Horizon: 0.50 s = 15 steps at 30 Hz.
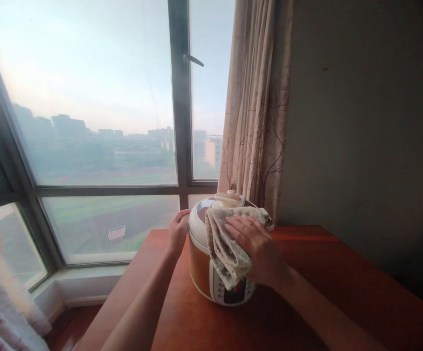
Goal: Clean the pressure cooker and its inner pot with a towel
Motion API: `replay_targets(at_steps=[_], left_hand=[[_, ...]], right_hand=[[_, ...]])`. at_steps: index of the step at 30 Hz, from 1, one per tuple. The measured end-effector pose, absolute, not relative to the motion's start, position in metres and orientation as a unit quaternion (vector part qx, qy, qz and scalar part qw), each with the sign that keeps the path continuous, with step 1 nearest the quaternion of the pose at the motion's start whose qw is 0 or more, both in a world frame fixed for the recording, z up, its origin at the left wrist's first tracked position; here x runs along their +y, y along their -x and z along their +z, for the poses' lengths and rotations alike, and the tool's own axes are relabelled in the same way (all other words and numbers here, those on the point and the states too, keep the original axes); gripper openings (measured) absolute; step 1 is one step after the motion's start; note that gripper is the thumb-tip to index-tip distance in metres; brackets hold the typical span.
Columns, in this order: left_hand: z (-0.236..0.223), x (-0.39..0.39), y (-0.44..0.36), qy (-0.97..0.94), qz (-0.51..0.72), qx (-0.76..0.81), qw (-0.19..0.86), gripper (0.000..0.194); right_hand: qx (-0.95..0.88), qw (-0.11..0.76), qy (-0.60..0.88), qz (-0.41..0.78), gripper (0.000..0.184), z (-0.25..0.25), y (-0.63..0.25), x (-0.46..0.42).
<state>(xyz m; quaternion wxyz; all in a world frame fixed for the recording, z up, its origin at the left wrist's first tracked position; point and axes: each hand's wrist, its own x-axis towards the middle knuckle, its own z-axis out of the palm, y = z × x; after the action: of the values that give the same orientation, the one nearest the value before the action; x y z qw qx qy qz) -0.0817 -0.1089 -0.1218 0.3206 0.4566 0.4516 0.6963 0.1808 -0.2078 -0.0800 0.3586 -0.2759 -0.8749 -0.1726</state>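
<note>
A rounded electric pressure cooker [199,265] with a white lid, a brown body and a control panel on its front stands upright on the reddish-brown wooden table [292,312]. At its left side, my left hand [178,234] grips the edge near the lid; the fingertips are partly hidden behind it. A folded, pale patterned cloth [220,239] drapes over the lid's front right and hangs down across part of the panel. My right hand [257,246] holds this cloth against the lid, fingers laid together over it. The lid's top knob [229,197] shows above the cloth.
Behind the table is a large window [105,122] with dark frames and a handle [194,60]. A beige curtain [255,112] hangs close behind the cooker, beside a grey wall [361,136]. Another light curtain [6,297] hangs at the lower left.
</note>
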Motion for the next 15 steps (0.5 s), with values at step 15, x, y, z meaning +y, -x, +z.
replay_targets(at_steps=[15], left_hand=[[-0.122, -0.108, 0.085, -0.456, 0.697, 0.431, 0.347, 0.033]], right_hand=[[-0.879, 0.306, 0.223, -0.29, 0.041, -0.107, -0.112, -0.231]])
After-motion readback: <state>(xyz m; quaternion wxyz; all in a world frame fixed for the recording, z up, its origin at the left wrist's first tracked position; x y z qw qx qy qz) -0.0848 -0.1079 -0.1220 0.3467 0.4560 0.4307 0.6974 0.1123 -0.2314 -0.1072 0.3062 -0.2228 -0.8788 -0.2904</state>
